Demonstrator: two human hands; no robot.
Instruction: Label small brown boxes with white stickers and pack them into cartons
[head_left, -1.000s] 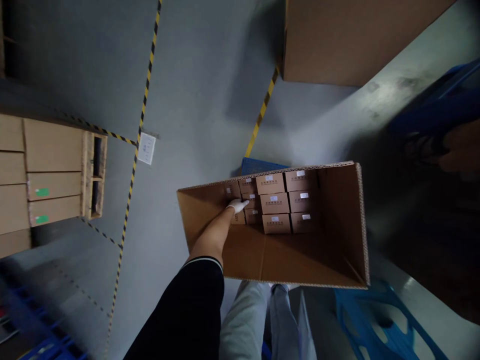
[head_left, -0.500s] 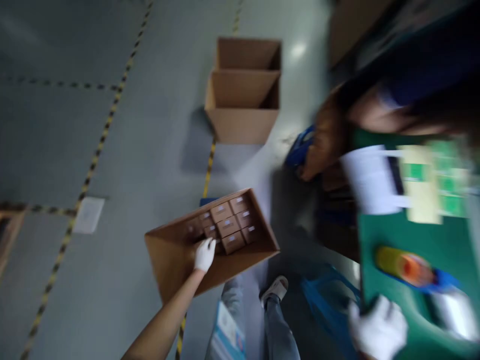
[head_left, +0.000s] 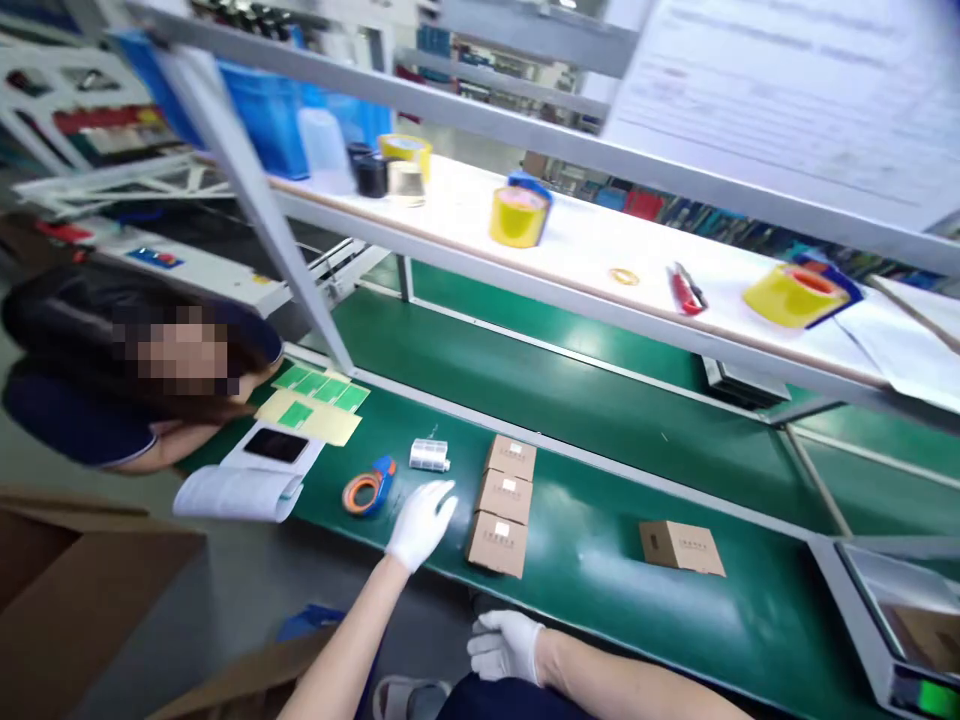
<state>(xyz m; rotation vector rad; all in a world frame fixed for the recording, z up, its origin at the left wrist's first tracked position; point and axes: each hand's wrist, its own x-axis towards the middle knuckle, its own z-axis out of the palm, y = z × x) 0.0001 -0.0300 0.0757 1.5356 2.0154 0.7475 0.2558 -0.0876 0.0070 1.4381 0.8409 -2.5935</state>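
Note:
My left hand (head_left: 421, 521), in a white glove, reaches over the green bench (head_left: 592, 420) with its fingers stretched out, holding nothing. It hovers just left of a row of three small cardboard boxes (head_left: 505, 503). My right hand (head_left: 508, 645), also gloved, rests low near my lap below the bench edge, fingers loosely curled with nothing seen in them. A fourth small box (head_left: 681, 547) lies alone to the right. An orange and blue tape dispenser (head_left: 368, 490) and a small white label roll (head_left: 429, 455) lie left of my left hand.
A co-worker (head_left: 112, 385) leans at the bench's left end beside green label sheets (head_left: 315, 395), a phone (head_left: 275, 445) and papers. A white shelf (head_left: 600, 250) above carries yellow tape rolls (head_left: 517, 215). Large cardboard cartons (head_left: 67, 590) stand at lower left. A scale (head_left: 900, 610) sits far right.
The view has swung up from the floor carton to the bench. My left hand left the open carton and now reaches toward the three small boxes on the bench.

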